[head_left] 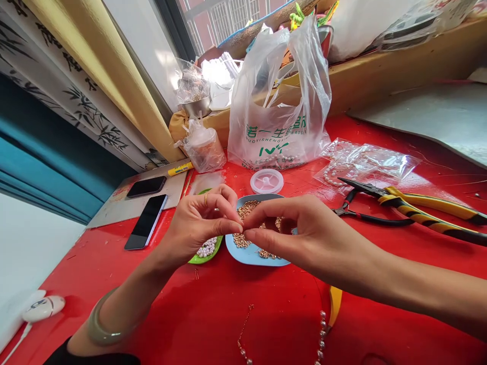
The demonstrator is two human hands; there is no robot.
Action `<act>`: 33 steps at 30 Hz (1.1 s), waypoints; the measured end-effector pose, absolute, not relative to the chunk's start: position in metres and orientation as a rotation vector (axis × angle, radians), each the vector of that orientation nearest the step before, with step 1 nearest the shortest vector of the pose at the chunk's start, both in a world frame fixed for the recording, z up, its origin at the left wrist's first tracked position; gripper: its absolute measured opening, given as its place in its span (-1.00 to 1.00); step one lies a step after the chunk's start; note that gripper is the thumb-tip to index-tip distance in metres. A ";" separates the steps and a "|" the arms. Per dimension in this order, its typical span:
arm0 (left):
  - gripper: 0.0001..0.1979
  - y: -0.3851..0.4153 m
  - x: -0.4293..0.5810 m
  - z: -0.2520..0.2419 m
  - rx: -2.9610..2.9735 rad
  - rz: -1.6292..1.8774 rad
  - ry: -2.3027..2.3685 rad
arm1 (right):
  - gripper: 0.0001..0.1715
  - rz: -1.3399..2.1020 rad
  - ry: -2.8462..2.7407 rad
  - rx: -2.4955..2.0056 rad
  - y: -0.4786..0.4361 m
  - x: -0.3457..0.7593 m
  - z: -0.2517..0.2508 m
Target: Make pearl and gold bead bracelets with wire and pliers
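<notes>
My left hand and my right hand meet fingertip to fingertip above a blue tray of gold beads. Each hand pinches thumb against index finger. Whatever lies between the fingertips is too small to make out; a thin line hangs faintly below my right hand. Partly behind my left hand is a green dish with white pearl beads. Nearer the front lie a thin chain with beads and a strand of pearl beads, beside a yellow handle.
Yellow-black pliers and smaller black-handled pliers lie right. Two phones and a glue stick are left. Behind stand a plastic bag, a wrapped cup, a round lid and bagged beads.
</notes>
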State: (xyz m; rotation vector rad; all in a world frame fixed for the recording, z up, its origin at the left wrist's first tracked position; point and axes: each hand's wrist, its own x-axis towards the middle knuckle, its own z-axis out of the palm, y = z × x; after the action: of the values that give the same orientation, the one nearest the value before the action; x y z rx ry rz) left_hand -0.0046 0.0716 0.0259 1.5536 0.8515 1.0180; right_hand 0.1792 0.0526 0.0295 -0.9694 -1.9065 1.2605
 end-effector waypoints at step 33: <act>-0.93 0.086 -0.010 -0.015 2.705 0.208 1.139 | -0.84 1.163 -1.774 -0.891 0.056 0.177 0.025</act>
State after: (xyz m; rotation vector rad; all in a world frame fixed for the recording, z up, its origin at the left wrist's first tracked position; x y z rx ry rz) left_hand -0.0097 0.0862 -0.0146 2.7050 1.1395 0.2079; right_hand 0.1773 0.0560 0.0248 -0.8908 -1.7743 1.1634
